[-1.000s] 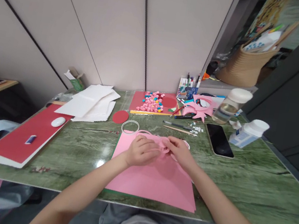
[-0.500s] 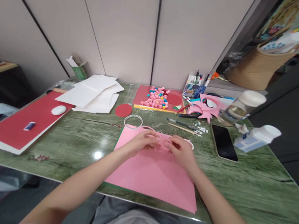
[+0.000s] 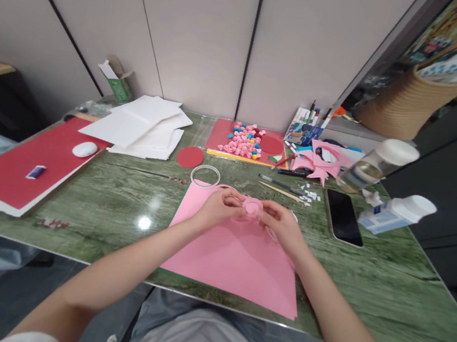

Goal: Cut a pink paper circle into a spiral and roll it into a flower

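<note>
Between my hands is a coiled pink paper strip (image 3: 253,205), its round face turned up toward me. My left hand (image 3: 222,208) pinches its left side with thumb and fingers. On its right side, the fingers of my right hand (image 3: 280,222) are closed on it too. Both hands are just over the far part of a pink paper sheet (image 3: 230,260), which lies on a green sheet. A pale ring (image 3: 205,176) rests at the sheet's far left corner, and another round white edge shows partly behind my right hand.
Small pink, blue and yellow rolled pieces (image 3: 245,141) lie on red paper at the back. A phone (image 3: 343,217), a white bottle (image 3: 397,214) and a clear bottle (image 3: 373,166) stand or lie right. White papers (image 3: 135,122) and a mouse (image 3: 84,149) are left.
My fingers have turned the pink paper piece so that its round coiled face shows. The whole view has shifted slightly; the other objects keep their places on the table.
</note>
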Motion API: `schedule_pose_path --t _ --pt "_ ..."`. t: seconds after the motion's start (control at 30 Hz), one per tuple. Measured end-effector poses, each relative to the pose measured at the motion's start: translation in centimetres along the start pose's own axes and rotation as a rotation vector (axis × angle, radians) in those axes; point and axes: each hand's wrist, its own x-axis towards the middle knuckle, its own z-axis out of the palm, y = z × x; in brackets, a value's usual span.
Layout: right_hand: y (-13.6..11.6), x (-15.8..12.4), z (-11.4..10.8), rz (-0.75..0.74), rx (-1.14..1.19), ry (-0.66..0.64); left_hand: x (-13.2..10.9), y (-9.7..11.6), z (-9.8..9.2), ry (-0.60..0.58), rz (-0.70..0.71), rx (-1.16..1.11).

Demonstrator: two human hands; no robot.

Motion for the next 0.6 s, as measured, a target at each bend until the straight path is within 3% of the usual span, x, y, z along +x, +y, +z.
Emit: schedule_pose_path --t 0.2,0.3,0.5,0.6 --pt "0.1 0.1 0.0 0.036 -0.063 0.083 0.2 0.0 0.0 0.078 0.115 0.106" --pt "-0.6 0.0 0.0 0.055 -0.055 0.115 0.4 0.1 -0.5 0.124 0.069 0.095" --pt "-0.9 -0.1 -0.2 0.069 0.036 0.044 0.7 0.0 -1.2 -0.061 -0.159 -0.011" --pt "-0.3 -0.1 -0.2 0.071 0.080 -0.032 0.6 -0.2 -1.0 -0.083 -0.154 -0.056"
